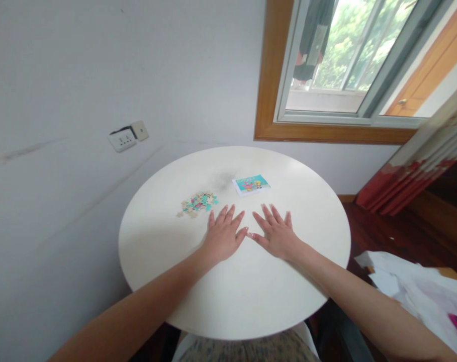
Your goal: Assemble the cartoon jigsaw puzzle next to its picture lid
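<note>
My left hand (223,235) lies palm down on the white round table (228,296), its fingers spread and holding nothing. Beside it, my right hand (275,232) rests flat in the same way, and the two thumbs nearly meet. A small heap of jigsaw puzzle pieces (200,202), teal, pink and bare cardboard, lies just beyond my left hand to the left. Past the fingertips, between the hands, is a small picture card (251,185) with cartoon figures on a teal ground.
Behind the table stands a white wall with a power socket (122,140). A wood-framed window (273,131) is at the back right, near a red and cream curtain (397,176). White sheeting (417,291) lies low at the right.
</note>
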Demonstrator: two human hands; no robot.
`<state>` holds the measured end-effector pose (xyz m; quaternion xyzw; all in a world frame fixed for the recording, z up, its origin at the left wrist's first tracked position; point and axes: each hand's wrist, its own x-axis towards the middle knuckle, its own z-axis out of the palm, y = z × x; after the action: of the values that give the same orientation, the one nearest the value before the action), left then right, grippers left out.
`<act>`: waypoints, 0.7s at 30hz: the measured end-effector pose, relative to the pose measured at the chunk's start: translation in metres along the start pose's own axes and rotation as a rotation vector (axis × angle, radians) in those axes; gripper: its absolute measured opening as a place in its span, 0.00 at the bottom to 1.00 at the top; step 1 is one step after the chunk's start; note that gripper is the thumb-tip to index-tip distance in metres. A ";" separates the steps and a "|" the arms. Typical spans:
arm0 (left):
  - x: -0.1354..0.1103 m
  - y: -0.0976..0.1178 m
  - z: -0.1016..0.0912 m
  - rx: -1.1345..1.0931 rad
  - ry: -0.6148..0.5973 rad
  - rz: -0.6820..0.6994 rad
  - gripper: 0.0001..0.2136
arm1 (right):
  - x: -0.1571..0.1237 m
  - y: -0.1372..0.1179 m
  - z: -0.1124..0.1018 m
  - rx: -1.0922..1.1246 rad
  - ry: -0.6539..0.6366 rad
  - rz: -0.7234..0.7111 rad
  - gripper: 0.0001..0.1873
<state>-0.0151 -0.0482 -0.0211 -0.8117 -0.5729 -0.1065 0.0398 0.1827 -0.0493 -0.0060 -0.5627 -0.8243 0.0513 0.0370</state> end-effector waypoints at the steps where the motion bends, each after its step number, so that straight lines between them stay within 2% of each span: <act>1: 0.000 0.000 0.000 0.000 0.001 0.000 0.25 | 0.000 0.000 0.001 -0.005 0.003 -0.002 0.39; 16: 0.000 -0.001 0.003 -0.027 0.014 0.000 0.25 | 0.000 0.001 -0.001 0.006 -0.011 -0.011 0.39; 21: 0.001 -0.002 0.000 -0.037 0.087 -0.014 0.28 | -0.002 -0.001 -0.002 0.008 -0.002 0.008 0.39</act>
<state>-0.0164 -0.0468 -0.0207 -0.8030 -0.5741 -0.1524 0.0487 0.1830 -0.0510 -0.0042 -0.5659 -0.8217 0.0555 0.0383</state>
